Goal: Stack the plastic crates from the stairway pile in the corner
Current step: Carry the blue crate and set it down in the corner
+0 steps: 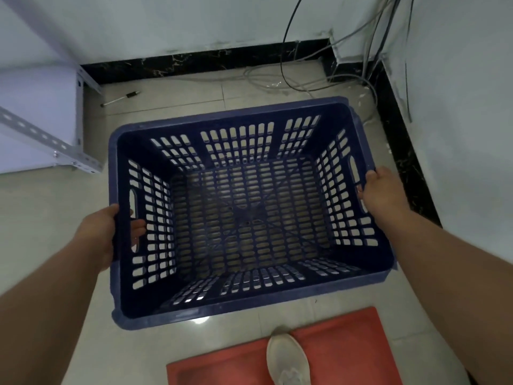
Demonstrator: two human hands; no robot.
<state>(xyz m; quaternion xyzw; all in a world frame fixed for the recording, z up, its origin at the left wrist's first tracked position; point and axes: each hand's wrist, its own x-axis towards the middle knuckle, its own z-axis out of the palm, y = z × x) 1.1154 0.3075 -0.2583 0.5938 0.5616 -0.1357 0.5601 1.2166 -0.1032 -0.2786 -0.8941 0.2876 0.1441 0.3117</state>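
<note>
Overhead, both hands hold 1 blue crate (249, 212) by its short sides: left grip (107, 234) fingers through the handle slot, right grip (381, 190) curled around the rim.

The floor (172, 112) is paved with glossy pale beige tiles and edged by a black marble-patterned skirting strip (194, 61) along the white walls. Taking the flat red plastic mat (347, 345) at the bottom of the view as the landmark: a pale worn shoe (287, 357) stands on its left part. Far beyond the mat, in the corner, grey and black loose cables (291, 81) trail over the tiles. Beyond and left of the mat lies a slim silver pen with a black tip (120, 99) (just short of the skirting). Left of the mat, the foot of a white slotted-metal shelf frame (80, 161) rests on the tiles.
</note>
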